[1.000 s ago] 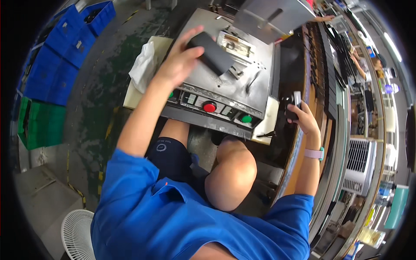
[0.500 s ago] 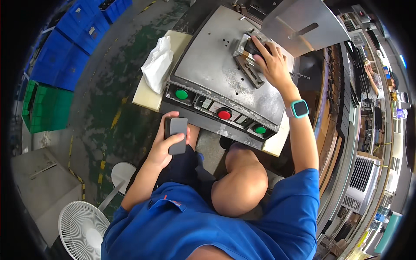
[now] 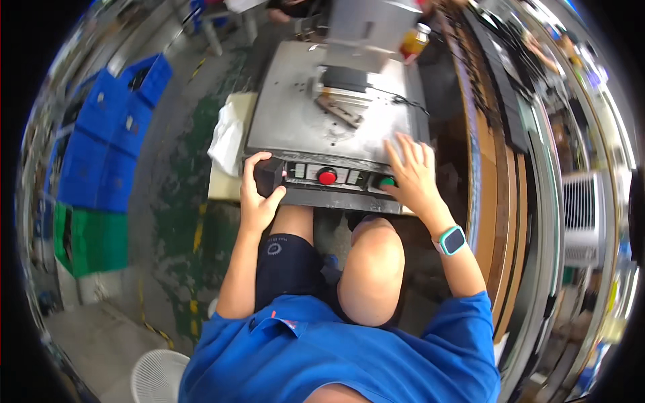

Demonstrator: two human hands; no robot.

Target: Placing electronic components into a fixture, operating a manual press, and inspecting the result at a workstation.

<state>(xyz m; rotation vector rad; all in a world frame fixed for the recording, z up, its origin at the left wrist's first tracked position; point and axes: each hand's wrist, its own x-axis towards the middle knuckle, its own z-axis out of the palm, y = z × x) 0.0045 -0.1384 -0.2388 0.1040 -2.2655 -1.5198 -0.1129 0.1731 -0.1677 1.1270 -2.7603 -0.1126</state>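
"Black block (image 3: 270,176), one: location?"

"In the left hand (image 3: 258,191), thumb and fingers closed about its sides, before the left end of the control panel (image 3: 346,176). Contact with the panel: cannot tell."

"Right hand (image 3: 413,173)?"

"Empty, fingers spread, thumb at the green button (image 3: 387,182) on the panel's right end; pressed or not, cannot tell. Red button (image 3: 327,176), one, between the two hands."

"Second black piece (image 3: 346,78)?"

"On the metal fixture (image 3: 351,98), ahead and left of the right hand, ahead and right of the left hand. Long axis roughly crosswise. Right hand nearer; both well apart from it."

"Surface?"

"Worktop (image 3: 285,87): grey metal, scuffed, pale marks below the fixture. Metal guard (image 3: 363,47), one, just beyond the piece, blurred."

"Room?"

"Floor (image 3: 178,161), worn green and grey, to the left. Green crate (image 3: 101,245), one, at its far side. Blue crates (image 3: 94,121), several, grouped beyond that, farther along."
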